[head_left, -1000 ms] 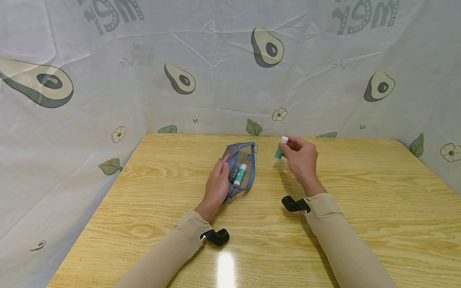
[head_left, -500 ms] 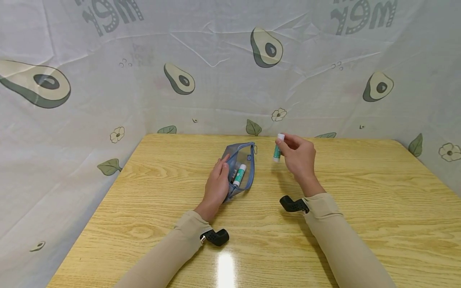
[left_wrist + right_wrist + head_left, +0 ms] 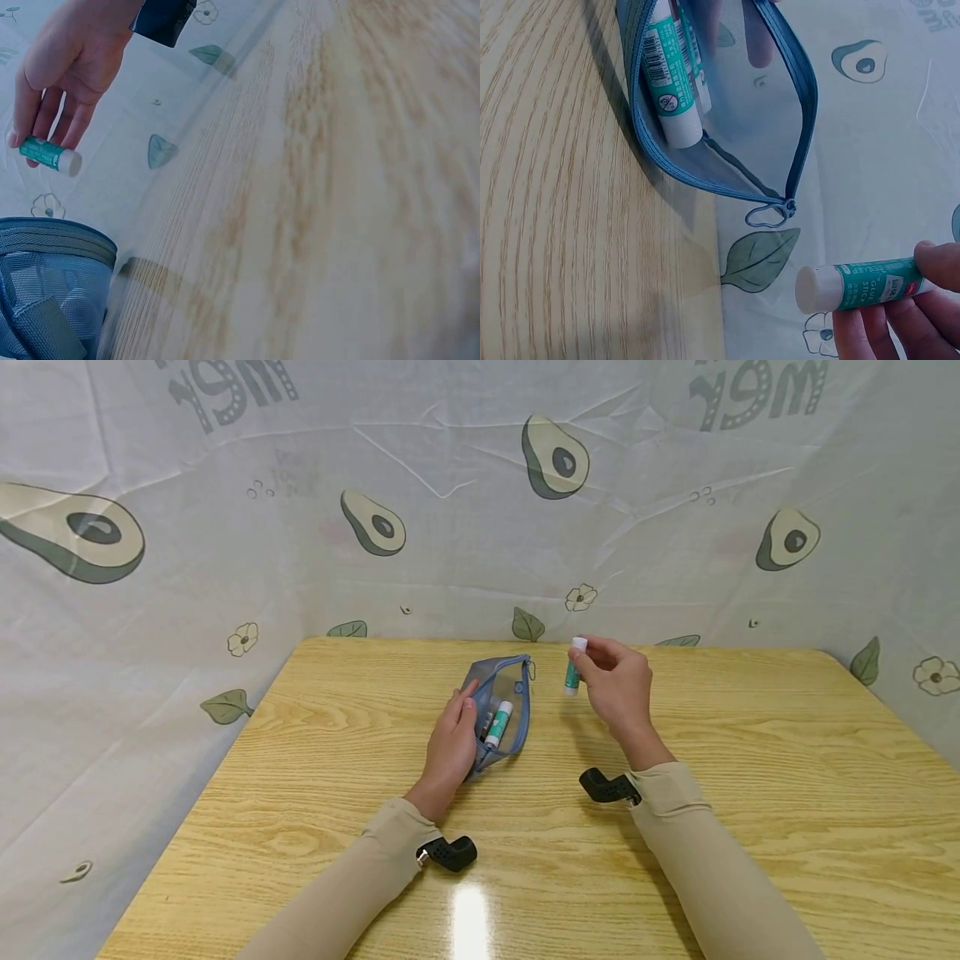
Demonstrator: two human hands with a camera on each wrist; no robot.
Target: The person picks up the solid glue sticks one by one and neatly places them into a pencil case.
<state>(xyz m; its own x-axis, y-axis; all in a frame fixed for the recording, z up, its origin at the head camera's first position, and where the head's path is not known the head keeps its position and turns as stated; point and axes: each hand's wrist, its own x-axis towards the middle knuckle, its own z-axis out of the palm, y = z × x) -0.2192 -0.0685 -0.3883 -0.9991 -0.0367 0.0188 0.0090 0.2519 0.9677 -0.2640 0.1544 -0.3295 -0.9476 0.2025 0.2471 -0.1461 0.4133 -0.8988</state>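
Note:
A blue mesh zipper pouch (image 3: 487, 672) stands on the table with its mouth spread wide. My left hand (image 3: 450, 735) grips its left side, thumb near the mouth and fingers along the mesh. Inside lies a glue stick (image 3: 671, 82) with a white cap and green label; another green-and-white stick (image 3: 697, 67) is partly hidden behind it. To the right of the pouch and apart from it, my right hand (image 3: 622, 689) pinches a second glue stick (image 3: 572, 677) between thumb and fingers, above the table. In the right wrist view its label reads "glue stick".
The wood-grain table (image 3: 337, 710) ends at the back against a pale cloth (image 3: 465, 560) printed with avocados and leaves. Black wrist cameras (image 3: 453, 853) stick out from both sleeves. A zipper pull loop (image 3: 772, 216) hangs at the pouch's end.
My right hand has moved slightly left toward the pouch, and the glue stick in it has turned more upright. The left hand and pouch have stayed in place.

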